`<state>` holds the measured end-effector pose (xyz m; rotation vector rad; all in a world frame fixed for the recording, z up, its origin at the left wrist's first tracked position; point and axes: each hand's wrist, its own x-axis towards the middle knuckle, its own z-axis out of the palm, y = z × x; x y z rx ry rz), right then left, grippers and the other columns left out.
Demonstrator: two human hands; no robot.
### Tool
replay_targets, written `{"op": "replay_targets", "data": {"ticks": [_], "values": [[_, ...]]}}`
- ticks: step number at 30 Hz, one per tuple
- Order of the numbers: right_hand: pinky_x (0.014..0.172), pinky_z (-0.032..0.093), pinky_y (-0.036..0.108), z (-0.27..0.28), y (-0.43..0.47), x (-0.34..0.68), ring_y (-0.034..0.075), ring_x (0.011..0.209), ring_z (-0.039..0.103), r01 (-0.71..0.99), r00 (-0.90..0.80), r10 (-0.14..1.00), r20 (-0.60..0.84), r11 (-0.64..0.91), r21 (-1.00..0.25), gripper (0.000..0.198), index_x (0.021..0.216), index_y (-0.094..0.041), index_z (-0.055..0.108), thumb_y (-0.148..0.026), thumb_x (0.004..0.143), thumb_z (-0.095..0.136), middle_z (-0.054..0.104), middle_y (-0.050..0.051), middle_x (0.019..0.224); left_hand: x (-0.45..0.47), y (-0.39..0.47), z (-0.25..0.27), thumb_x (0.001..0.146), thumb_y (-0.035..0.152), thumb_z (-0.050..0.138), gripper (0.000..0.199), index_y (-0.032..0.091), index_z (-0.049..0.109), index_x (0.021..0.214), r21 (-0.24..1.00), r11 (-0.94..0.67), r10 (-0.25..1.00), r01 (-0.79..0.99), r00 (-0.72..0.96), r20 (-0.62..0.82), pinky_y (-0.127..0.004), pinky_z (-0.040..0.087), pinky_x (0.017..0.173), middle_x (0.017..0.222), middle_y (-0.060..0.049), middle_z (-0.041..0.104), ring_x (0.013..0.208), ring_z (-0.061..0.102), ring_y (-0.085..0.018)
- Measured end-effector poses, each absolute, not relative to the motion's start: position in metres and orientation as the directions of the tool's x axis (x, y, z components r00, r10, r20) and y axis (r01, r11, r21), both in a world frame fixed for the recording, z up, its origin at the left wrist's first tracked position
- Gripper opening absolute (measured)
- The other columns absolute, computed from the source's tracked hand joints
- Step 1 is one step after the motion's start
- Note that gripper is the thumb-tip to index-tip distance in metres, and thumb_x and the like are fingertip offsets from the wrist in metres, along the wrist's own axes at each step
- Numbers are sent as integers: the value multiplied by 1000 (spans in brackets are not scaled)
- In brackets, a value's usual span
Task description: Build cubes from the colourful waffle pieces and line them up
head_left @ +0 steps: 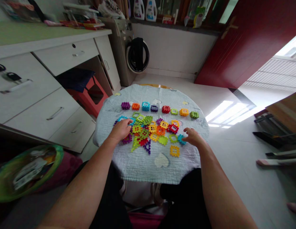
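A heap of colourful plastic interlocking building pieces (152, 128) lies in the middle of a cloth-covered round table. My left hand (121, 129) rests over the heap's left edge beside blue pieces (122, 118), fingers slightly bent and apart; whether it touches them I cannot tell. At the right side, my right hand (193, 137) is open, its thumb at a small blue piece (181, 139). A yellow square piece (175, 151) lies apart, nearer to me. Behind the heap runs a row of small assembled blocks, among them a purple one (125, 106), a red one (166, 109) and a green one (194, 115).
A pale blue cloth (138, 165) covers the table. White drawers (54, 114) and a red stool (95, 95) stand to the left, with a bin (59, 159) close by. Beyond are a washing machine (121, 47) with its door ajar and a red door (245, 41).
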<state>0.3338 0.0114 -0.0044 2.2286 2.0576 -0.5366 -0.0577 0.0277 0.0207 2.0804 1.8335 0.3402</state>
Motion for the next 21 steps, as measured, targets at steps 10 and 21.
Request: {"op": "replay_targets", "data": {"ticks": [10,21], "values": [[77,42,32,-11,12,314,28,97,58,999,23,925,-379,-37,-29,55,116,-12,56,-26,64,70,56,18,111,-112,30,22,77,17,47,35,16,64,108,393,50,993,918,-5,-114,-25,46,79,96,-6,71,88,64,-19],[84,42,33,4,11,303,25,97,59,956,-3,995,-100,-27,-292,58,121,-11,51,-28,67,61,62,15,107,-123,43,29,79,19,53,32,16,64,109,369,169,977,914,-104,-188,-21,45,75,100,-6,71,87,64,-16]]}}
